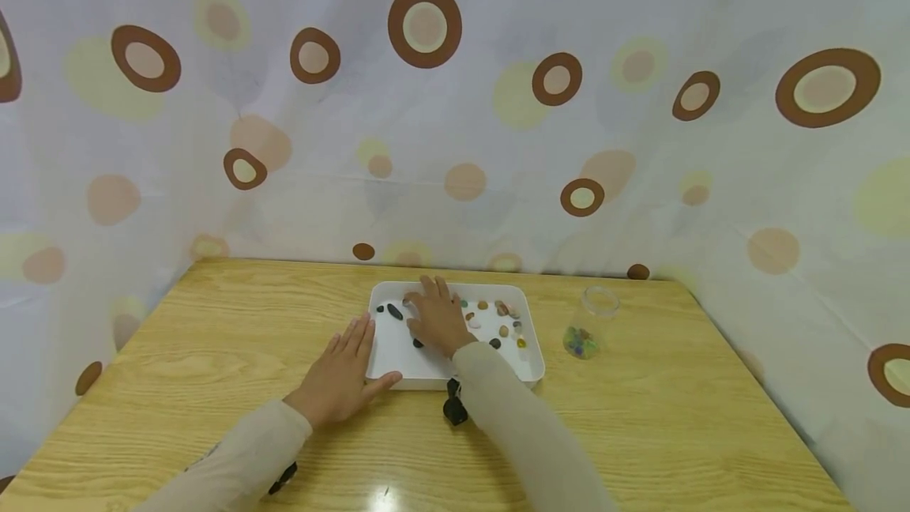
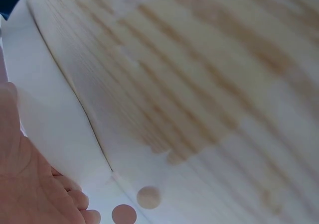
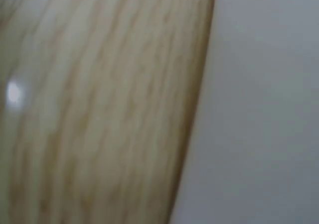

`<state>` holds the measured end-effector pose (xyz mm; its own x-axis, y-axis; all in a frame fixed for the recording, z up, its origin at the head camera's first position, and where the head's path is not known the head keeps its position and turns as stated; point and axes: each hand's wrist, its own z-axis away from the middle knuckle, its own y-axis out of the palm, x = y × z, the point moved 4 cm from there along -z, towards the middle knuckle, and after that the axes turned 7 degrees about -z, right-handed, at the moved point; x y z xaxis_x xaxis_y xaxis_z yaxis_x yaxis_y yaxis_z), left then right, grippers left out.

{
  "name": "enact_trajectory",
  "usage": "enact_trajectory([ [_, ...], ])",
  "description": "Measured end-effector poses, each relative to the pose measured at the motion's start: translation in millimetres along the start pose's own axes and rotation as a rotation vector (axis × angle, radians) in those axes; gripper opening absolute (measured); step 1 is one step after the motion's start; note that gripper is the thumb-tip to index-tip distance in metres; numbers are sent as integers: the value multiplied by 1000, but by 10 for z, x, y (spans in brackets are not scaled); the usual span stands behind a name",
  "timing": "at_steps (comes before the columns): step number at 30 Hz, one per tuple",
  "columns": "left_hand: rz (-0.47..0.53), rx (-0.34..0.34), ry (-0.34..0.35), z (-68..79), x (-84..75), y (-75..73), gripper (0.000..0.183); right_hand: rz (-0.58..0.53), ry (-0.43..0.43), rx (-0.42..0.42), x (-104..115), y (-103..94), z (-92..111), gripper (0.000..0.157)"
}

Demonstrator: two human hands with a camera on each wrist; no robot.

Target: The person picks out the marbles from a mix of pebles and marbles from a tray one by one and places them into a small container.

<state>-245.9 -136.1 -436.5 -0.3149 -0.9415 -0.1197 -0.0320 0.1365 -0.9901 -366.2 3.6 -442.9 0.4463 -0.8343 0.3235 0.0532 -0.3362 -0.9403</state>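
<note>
A white tray (image 1: 398, 362) lies on the wooden table, with small stones of several colours inside. My left hand (image 1: 337, 378) is flat, its straight fingers along the tray's left side and its thumb at the near left corner. In the left wrist view, that hand (image 2: 35, 184) is beside the white tray wall (image 2: 60, 104). My right hand (image 1: 437, 318) reaches into the tray with its fingers spread over the stones. Near its fingertips are a long black stone (image 1: 394, 312) and a dark stone (image 1: 418, 344). Its palm is hidden. The right wrist view shows only the tray wall (image 3: 259, 109) and table.
A clear glass jar (image 1: 600, 303) stands right of the tray, with colourful stones (image 1: 581, 343) at its bottom. Brown, orange and pale stones (image 1: 503, 331) are scattered on the tray's right side. Behind the table (image 1: 249, 330) hangs a white sheet (image 1: 320, 133) with brown circles.
</note>
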Motion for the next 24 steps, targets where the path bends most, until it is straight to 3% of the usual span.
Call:
enact_trajectory([
  [24,19,-4,-2,6,0,2,95,21,17,-85,65,2,-50,17],
])
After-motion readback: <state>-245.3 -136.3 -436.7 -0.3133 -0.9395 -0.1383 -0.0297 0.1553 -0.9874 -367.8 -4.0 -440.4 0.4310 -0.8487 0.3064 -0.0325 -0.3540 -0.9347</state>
